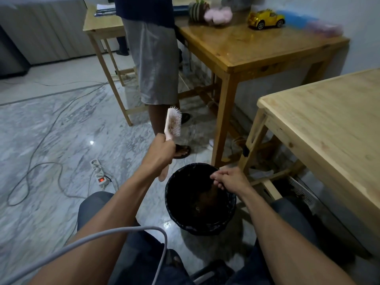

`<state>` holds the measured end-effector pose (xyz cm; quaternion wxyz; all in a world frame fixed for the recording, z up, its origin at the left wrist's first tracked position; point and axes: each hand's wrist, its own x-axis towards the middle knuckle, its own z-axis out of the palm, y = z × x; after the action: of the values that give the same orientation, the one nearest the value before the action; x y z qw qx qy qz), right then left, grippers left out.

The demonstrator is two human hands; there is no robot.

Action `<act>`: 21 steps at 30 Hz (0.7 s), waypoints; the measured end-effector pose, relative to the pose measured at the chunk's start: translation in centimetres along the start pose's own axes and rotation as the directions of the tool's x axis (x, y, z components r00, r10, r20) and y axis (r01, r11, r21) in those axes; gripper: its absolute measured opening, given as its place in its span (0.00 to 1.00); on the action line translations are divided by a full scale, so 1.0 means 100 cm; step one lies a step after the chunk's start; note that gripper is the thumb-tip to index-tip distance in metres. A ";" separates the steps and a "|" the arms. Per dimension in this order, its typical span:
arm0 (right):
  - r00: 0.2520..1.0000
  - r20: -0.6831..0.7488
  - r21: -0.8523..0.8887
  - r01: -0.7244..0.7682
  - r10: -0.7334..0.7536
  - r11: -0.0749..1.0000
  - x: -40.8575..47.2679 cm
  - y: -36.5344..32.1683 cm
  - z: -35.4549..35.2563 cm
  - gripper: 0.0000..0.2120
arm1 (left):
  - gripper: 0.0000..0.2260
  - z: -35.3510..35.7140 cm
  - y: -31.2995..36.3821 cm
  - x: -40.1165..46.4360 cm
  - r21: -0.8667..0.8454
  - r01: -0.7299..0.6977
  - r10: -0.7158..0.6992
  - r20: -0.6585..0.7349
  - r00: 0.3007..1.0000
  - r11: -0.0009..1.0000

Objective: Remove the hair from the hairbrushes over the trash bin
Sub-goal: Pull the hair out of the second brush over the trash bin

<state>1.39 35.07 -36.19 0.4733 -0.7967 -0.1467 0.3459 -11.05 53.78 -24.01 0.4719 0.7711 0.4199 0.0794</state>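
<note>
My left hand (161, 152) grips the handle of a pale pink hairbrush (172, 123), held upright to the left of and above the bin, bristles facing right with brownish hair tangled among them. My right hand (229, 178) hangs over the right side of the black trash bin (174, 210), fingers pinched together; whether it holds hair I cannot tell. Brown hair clumps lie inside the bin, which stands on the floor between my knees.
Another person stands just beyond the brush, feet in sandals (182, 152). A dark wooden table (246, 50) bears a yellow toy car (266, 19). A light wooden table (329, 120) sits right. A power strip (99, 172) and cables cross the marble floor.
</note>
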 end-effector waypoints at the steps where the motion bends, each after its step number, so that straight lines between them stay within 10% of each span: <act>1: 1.000 -0.004 0.013 -0.008 0.009 1.000 0.000 0.004 0.002 0.08 | 0.09 -0.002 0.001 -0.001 0.020 -0.028 0.028 -0.002 1.000 0.999; 7: 0.981 0.191 -0.001 -0.036 0.035 0.999 0.005 -0.034 0.022 0.30 | 0.12 0.015 -0.003 -0.013 0.036 -0.086 0.081 0.102 0.991 0.996; 13: 0.971 -0.096 0.188 0.234 -0.219 0.954 -0.005 -0.078 0.018 0.12 | 0.14 0.026 -0.014 -0.019 0.016 -0.068 0.065 0.136 0.989 0.998; 21: 0.965 -0.176 0.040 0.205 -0.195 0.978 -0.009 -0.089 0.024 0.05 | 0.10 0.043 -0.020 -0.032 0.077 -0.160 0.157 0.049 0.986 0.984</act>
<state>-0.13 40.65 -28.97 0.5395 -0.7905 -0.1754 0.2308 -12.00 49.05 -27.08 0.4416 0.8220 0.3498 0.0831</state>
